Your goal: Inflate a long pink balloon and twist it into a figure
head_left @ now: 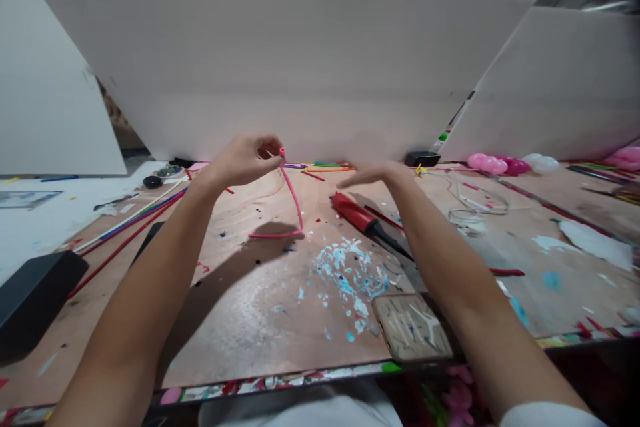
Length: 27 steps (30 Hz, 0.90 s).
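Left hand (245, 160) fingers pinch the mouth end of a limp, light pink modelling balloon (295, 203) trailing mid-bench; right hand (373, 175) flat, released, above the red pump (357, 212).

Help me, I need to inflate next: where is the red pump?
The red pump lies on the table right of centre, just below the open right hand, right of the pink balloon.
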Motion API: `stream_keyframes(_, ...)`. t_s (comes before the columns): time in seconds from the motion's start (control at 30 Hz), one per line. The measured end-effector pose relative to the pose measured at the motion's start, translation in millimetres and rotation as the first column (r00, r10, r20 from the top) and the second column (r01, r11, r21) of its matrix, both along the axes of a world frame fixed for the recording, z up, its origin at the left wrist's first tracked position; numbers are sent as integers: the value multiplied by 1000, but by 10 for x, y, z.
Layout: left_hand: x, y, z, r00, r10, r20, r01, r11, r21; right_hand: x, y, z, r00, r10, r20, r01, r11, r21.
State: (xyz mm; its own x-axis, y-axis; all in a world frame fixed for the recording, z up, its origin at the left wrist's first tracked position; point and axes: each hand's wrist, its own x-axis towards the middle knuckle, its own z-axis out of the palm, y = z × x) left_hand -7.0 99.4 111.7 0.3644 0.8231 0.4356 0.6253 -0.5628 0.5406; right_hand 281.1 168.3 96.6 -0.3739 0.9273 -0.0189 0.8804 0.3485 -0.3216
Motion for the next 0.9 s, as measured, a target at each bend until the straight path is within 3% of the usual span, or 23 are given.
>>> stream_keyframes(0.07,-17,40,-17,999,-15,38,16,1000,-11,209,172,-337,963,-18,268,66,983,-171)
stream_keyframes(0.13,-34,68,-31,998,-27,49,29,999,-38,355,269,-612,947,-5,322,92,963,-255)
stream_keyframes(0.2,-51,83,-40,999,-31,41,33,998,-54,411,309,-740,948,9,318,84,957,-278)
stream_keyframes(0.3,-78,101,-49,1000,-2,25,3,1000,-13,292,284,-689,972,80,220,-20,964,-264)
stream_keyframes(0.37,-101,121,-56,999,24,24,-24,1000,17,80,201,-607,968,215,128,-163,929,-332)
stream_keyframes(0.47,-133,156,-71,999,33,41,-33,999,13,-352,-29,-560,900,428,78,-319,771,-551)
stream_keyframes(0.57,-142,181,-77,996,37,79,-37,999,-5,-750,-343,-591,823,564,60,-396,646,-653)
stream_keyframes(0.63,-130,188,-72,992,26,124,-24,1000,-13,-933,-564,-610,770,636,52,-445,594,-670)
stream_keyframes(0.8,-84,188,-58,919,-31,393,77,992,-101,-1100,-936,-553,647,731,218,-521,632,-573)
stream_keyframes(0.9,-84,194,-53,852,-33,522,137,977,-161,-993,-876,-387,692,720,54,-581,599,-550)
